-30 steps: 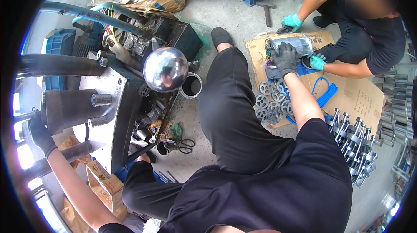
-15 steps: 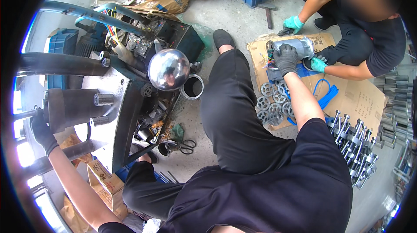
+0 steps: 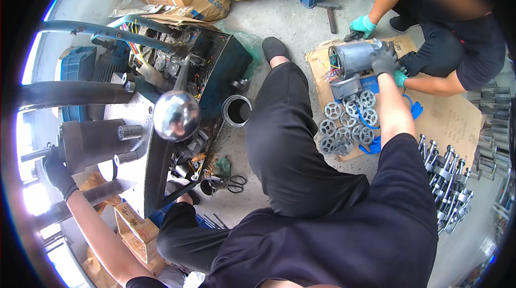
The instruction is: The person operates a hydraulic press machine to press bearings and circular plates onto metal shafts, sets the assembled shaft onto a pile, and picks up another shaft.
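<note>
My left hand (image 3: 57, 174), in a dark glove, is at the far left beside a thin metal rod (image 3: 33, 155) behind the machine's thick dark cylinder (image 3: 91, 142). Its fingers bend around the rod and are partly hidden. My right hand (image 3: 384, 62), in a grey glove, grips the right end of a grey cylindrical motor housing (image 3: 352, 59), which lies on its side on cardboard (image 3: 443, 127). Coloured wires show at the housing's left end. Close by my right hand is a co-worker's green-gloved hand (image 3: 400, 78); their other hand (image 3: 364, 26) rests above the housing.
A lever with a shiny ball knob (image 3: 176, 116) rises from the machine. Several spoked metal discs (image 3: 344, 127) and blue cord (image 3: 372, 146) lie below the housing. Bolted shafts (image 3: 449, 186) stand at the right. A hammer (image 3: 331, 18), an open metal cylinder (image 3: 236, 110) and scissors (image 3: 236, 183) lie on the floor.
My right hand has moved from the housing's left end to its right end, and the housing has shifted slightly. The ball knob has swung left and nearer. My left hand has dropped slightly.
</note>
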A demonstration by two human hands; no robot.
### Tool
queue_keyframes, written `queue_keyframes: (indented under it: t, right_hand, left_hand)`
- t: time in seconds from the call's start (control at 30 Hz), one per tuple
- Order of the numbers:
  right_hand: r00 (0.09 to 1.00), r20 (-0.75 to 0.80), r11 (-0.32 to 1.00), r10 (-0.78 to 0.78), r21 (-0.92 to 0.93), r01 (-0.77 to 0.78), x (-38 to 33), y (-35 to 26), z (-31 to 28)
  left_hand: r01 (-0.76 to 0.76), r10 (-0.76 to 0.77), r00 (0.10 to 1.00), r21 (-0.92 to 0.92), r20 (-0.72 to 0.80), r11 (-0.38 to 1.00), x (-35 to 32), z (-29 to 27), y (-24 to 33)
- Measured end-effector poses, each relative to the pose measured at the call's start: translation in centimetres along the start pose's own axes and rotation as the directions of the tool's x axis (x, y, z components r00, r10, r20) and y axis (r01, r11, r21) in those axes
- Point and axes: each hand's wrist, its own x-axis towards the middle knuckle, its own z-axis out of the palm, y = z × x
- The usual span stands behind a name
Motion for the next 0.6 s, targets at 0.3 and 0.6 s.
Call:
queue_keyframes:
  t: [0.3, 0.6]
  right_hand:
    - [0.920, 0.393, 0.929, 0.002, 0.339, -0.147, 9.3, 6.4, 5.1]
    - [0.969, 0.246, 0.414, -0.023, 0.885, -0.214, 3.3, 2.4, 1.2]
  left_hand:
    - [-0.293, 0.320, 0.877, 0.128, -0.360, 0.948, 0.4, 0.1, 2.0]
    - [0.012, -0.092, 0.971, -0.343, -0.219, 0.939, -1.0, -1.1, 3.0]
